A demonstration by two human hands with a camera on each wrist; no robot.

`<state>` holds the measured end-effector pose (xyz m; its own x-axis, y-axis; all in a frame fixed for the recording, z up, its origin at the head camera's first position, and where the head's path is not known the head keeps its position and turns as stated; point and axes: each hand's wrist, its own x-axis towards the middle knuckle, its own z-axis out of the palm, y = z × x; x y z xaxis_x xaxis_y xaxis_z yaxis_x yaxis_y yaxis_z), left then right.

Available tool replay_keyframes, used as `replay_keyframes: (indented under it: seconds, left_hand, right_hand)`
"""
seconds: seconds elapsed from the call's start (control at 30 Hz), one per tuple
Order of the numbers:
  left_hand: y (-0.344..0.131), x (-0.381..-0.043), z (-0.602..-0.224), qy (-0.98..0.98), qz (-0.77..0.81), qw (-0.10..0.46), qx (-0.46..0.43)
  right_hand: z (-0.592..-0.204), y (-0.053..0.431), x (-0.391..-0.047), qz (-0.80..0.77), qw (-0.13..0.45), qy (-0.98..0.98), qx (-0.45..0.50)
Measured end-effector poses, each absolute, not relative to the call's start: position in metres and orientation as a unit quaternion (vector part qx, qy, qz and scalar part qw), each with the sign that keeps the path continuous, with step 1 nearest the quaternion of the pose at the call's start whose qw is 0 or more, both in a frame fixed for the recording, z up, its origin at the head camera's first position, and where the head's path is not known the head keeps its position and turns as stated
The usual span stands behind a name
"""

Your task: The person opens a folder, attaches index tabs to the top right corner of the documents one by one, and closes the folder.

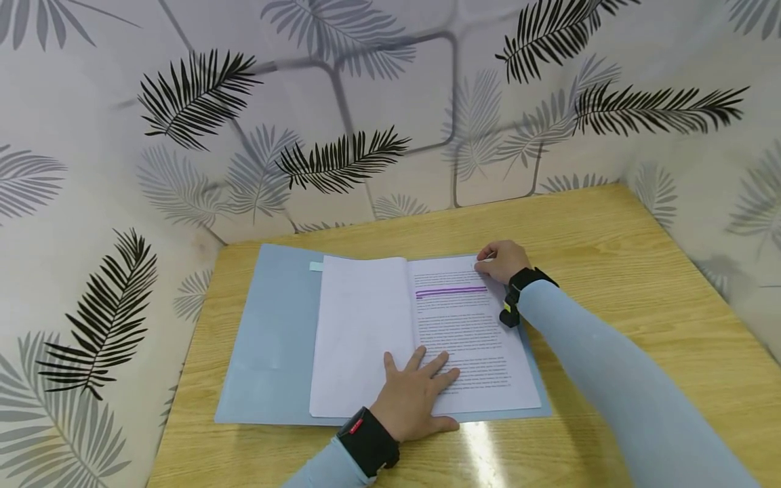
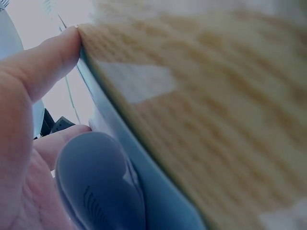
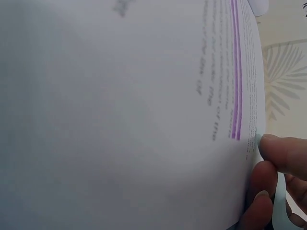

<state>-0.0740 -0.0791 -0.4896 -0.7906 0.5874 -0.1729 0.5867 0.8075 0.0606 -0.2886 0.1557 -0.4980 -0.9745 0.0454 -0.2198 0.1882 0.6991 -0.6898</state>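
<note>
A stapled-looking stack of printed pages (image 1: pixel 366 325) lies spread on an opened light blue folder (image 1: pixel 268 339). Its right-hand page (image 1: pixel 464 346) carries text and a purple marked line, also near in the right wrist view. My left hand (image 1: pixel 411 396) rests with spread fingers across the lower part of the pages, thumb by the folder's front edge. At the page's top right corner, my right hand (image 1: pixel 503 261) pinches what looks like a pale mint sticky tab (image 3: pixel 259 140) against the page edge. A pale strip (image 3: pixel 279 208) shows between its fingers, partly hidden.
Another mint tab (image 1: pixel 315 266) sticks out from the top left of the turned page. The wooden table (image 1: pixel 610 271) meets a leaf-patterned covering (image 1: pixel 396 102) at the back and sides. Black bands (image 1: pixel 369 440) with cameras circle both wrists.
</note>
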Motion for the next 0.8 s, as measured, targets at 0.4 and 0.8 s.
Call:
replay_keyframes:
  seconds: [0.4, 0.8]
  left_hand:
    - [-0.0792, -0.0732, -0.4882, 0.945, 0.005, 0.099, 0.310]
    - [-0.0797, -0.0740, -0.4909, 0.945, 0.010, 0.099, 0.310]
  right_hand:
    - [-0.5029, 0.1548, -0.2913, -0.376, 0.090, 0.920, 0.067]
    - [-0.5020, 0.1562, -0.2896, -0.378, 0.088, 0.920, 0.064]
